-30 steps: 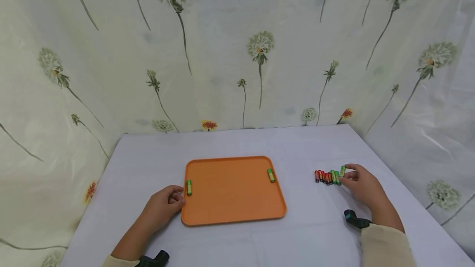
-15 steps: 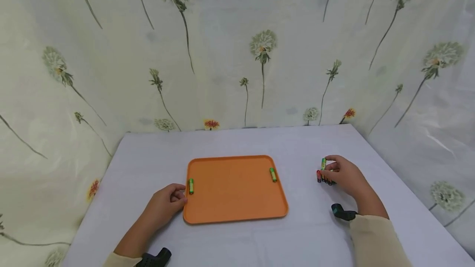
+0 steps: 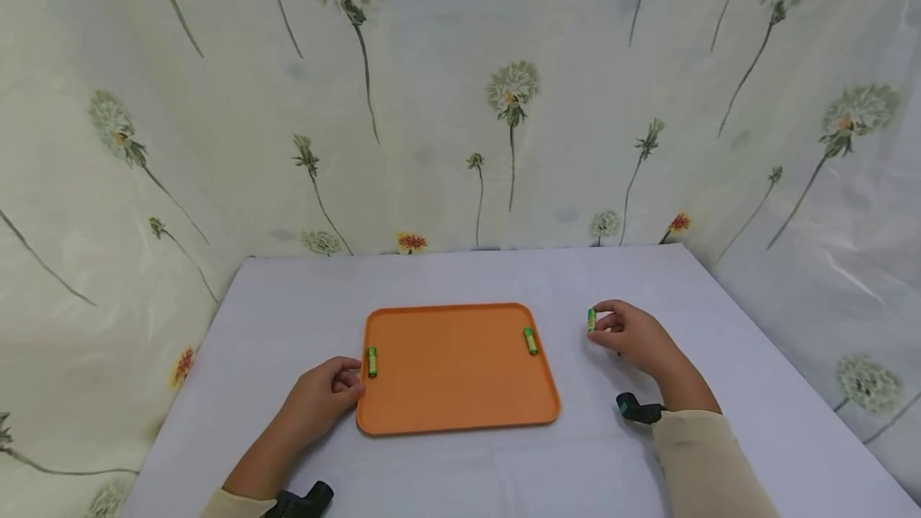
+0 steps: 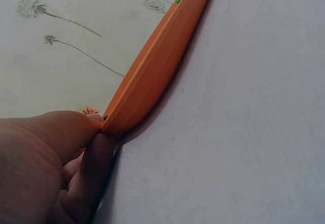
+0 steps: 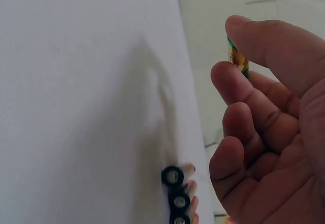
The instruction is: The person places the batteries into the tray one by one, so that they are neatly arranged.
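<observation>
My right hand [image 3: 635, 340] pinches a green battery [image 3: 592, 320] between thumb and fingers, above the table to the right of the orange tray [image 3: 453, 370]. In the right wrist view, part of that battery [image 5: 237, 57] shows between thumb and finger. My left hand [image 3: 324, 396] grips the tray's left rim with thumb and forefinger. Two green batteries lie in the tray: one by the left edge [image 3: 372, 362], another by the right edge [image 3: 530, 340]. Below the right hand, the ends of several batteries in a row [image 5: 175, 177] show in the right wrist view; the head view mostly hides them.
A white cloth covers the table [image 3: 489, 470]. Pale fabric printed with dandelions [image 3: 514, 86] hangs behind and at both sides. A black device [image 3: 639, 408] is strapped to the right wrist, another [image 3: 305, 500] to the left.
My right hand has lifted the green battery from the row's right end and carried it left, toward the tray. The left hand stays on the rim. The head view has shifted slightly.
</observation>
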The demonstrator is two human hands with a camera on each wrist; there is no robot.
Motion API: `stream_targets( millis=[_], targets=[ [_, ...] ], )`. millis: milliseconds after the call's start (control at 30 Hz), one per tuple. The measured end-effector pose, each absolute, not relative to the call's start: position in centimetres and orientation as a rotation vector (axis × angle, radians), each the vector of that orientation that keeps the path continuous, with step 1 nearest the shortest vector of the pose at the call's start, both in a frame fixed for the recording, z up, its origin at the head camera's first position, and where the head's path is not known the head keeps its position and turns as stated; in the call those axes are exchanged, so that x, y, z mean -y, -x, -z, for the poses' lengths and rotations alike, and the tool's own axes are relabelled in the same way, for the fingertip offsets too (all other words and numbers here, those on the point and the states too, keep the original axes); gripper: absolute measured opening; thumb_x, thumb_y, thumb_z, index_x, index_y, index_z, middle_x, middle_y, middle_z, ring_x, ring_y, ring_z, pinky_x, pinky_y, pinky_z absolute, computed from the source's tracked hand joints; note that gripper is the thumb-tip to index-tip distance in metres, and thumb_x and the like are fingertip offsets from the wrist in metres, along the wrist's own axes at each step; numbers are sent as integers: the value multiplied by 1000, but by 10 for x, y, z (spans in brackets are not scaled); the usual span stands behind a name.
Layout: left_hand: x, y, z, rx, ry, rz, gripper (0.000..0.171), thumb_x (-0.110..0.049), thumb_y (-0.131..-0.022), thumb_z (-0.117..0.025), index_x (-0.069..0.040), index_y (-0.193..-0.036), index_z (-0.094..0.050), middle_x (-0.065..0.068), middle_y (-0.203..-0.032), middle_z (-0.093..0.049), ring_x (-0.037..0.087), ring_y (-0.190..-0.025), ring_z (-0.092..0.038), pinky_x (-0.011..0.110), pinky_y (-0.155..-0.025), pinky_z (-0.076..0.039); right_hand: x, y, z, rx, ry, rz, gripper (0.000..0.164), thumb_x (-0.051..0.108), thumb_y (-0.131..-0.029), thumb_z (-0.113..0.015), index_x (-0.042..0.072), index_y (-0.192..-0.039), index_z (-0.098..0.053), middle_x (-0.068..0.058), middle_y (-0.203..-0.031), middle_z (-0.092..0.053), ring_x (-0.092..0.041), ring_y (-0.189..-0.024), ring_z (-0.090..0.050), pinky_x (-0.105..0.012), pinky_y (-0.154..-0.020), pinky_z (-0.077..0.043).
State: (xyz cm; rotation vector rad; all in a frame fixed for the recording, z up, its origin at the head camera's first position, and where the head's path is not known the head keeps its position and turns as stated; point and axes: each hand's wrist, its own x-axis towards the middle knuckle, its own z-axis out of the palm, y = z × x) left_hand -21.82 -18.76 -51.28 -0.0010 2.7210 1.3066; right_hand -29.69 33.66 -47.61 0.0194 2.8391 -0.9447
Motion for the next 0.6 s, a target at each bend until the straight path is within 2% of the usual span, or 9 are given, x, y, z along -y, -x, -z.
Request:
stream_targets(
  millis=[400,600],
  targets=[
    [188,221,517,-2737,11,-1273,37,-19,-95,-78,-10,-130,-67,-4,-96,-67,10,-84,-62,25,-73,-53,-304,302,471,-2866,138,937,56,37,-93,-80,12,-139,-59,1,-106,-71,-21,-97,-62,-35,-79,-51],
    [188,221,517,-2737,-4,-1289,37,-19,-95,-78,-11,-129,-68,-4,-96,-67,10,-84,-62,25,-73,-53,-287,306,466,-2839,191,942,55,35,-93,-80,15,-140,-58,2,-107,-71,-21,-98,-63,-37,-81,-53]
  ],
)
